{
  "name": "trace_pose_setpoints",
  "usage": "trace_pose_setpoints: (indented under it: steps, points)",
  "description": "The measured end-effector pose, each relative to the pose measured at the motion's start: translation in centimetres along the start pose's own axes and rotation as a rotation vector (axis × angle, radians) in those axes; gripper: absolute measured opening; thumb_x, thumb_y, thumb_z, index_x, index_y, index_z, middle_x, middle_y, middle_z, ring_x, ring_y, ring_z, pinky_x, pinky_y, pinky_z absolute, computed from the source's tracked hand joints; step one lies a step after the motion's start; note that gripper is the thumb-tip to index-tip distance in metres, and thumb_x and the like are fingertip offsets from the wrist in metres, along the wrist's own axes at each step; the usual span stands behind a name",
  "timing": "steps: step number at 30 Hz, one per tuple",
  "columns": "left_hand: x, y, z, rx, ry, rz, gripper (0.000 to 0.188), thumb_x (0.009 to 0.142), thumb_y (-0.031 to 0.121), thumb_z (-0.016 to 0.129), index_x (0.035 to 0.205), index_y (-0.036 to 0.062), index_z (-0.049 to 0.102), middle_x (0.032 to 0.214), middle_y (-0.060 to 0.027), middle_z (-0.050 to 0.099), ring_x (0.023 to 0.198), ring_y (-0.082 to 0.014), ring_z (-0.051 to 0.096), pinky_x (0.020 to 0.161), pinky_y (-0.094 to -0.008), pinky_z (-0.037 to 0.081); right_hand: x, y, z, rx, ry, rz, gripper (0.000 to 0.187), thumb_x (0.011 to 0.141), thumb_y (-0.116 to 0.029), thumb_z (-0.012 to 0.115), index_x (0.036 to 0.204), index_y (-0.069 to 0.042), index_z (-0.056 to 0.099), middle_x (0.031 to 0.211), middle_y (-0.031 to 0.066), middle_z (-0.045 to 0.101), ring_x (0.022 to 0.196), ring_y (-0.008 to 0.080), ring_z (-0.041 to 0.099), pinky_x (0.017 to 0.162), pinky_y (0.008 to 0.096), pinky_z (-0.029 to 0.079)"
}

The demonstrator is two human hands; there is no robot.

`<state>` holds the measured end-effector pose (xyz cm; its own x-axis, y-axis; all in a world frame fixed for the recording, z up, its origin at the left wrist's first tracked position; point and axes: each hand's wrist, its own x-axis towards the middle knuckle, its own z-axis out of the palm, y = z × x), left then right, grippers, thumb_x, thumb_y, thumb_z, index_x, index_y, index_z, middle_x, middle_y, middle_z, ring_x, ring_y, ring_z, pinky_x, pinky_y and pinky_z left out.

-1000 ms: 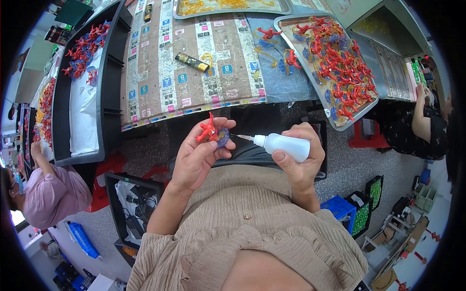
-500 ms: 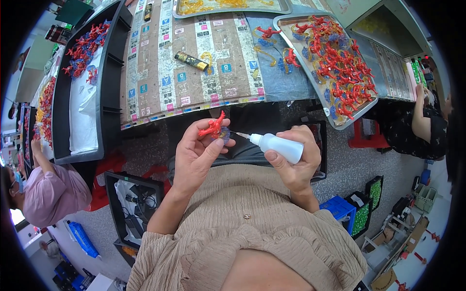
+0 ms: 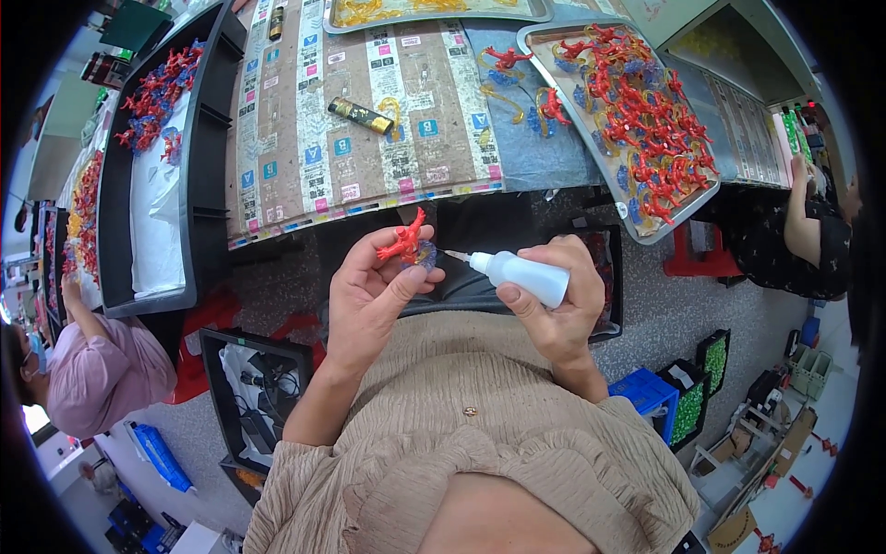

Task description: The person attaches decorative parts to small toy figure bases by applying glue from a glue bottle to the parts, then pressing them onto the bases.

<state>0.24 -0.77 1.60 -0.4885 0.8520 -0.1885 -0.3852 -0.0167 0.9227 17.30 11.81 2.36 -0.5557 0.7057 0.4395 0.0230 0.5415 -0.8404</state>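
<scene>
My left hand pinches a small plastic figure, red on top with a clear blue base, between thumb and fingers above my lap. My right hand is wrapped round a white squeeze bottle with a thin metal needle tip. The bottle lies nearly level, and its needle points left at the figure's blue part. Whether the tip touches it I cannot tell. On the table's right, a metal tray bears many more red, blue and yellow figures.
A black bin with similar figures stands on the left. A black-and-gold tube lies on the paper-covered table. Another metal tray with yellow pieces is at the back. One person sits left, another right.
The figure and bottle stay almost in place. My right hand and the bottle have shifted very slightly left.
</scene>
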Motion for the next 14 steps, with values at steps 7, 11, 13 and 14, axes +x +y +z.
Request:
trace_pose_setpoints:
  steps: [7,11,13,14]
  points:
    - [-0.05,0.08,-0.14,-0.007,0.008,0.001,0.04,0.089,0.006,0.063,0.125,-0.0002,0.048,0.125,-0.0214,0.057,0.089,-0.0191,0.066,0.075,-0.0276,0.055,0.15,0.05,0.17,-0.022,-0.018,-0.018,0.036,0.07,-0.018,0.083,0.095,-0.003,0.063,0.084,0.0101,0.064,0.069,0.0189,0.057,0.059,0.0291,0.045]
    - [-0.13,-0.02,-0.28,-0.011,0.002,0.005,0.04,0.089,0.006,0.063,0.125,-0.0001,0.048,0.125,-0.0218,0.056,0.089,-0.0191,0.066,0.075,-0.0277,0.055,0.08,-0.08,0.22,-0.021,-0.014,0.004,0.036,0.069,-0.017,0.083,0.095,-0.002,0.063,0.083,0.0098,0.064,0.068,0.0194,0.057,0.059,0.0295,0.045]
    - [-0.14,-0.09,-0.35,-0.03,-0.005,-0.005,0.04,0.089,0.007,0.063,0.126,0.0003,0.048,0.125,-0.0221,0.056,0.089,-0.0194,0.066,0.075,-0.0279,0.055,0.12,-0.07,0.2,-0.022,-0.011,-0.001,0.035,0.07,-0.017,0.083,0.095,-0.003,0.063,0.083,0.0097,0.064,0.068,0.0199,0.058,0.059,0.0297,0.046]
    - [-0.17,-0.09,-0.31,-0.023,-0.01,0.004,0.041,0.089,0.007,0.063,0.126,0.001,0.048,0.125,-0.0215,0.056,0.089,-0.0196,0.066,0.075,-0.0286,0.055,0.12,-0.07,0.2,-0.022,-0.011,-0.002,0.035,0.07,-0.017,0.083,0.095,-0.003,0.063,0.083,0.0097,0.064,0.068,0.0199,0.058,0.059,0.0297,0.046]
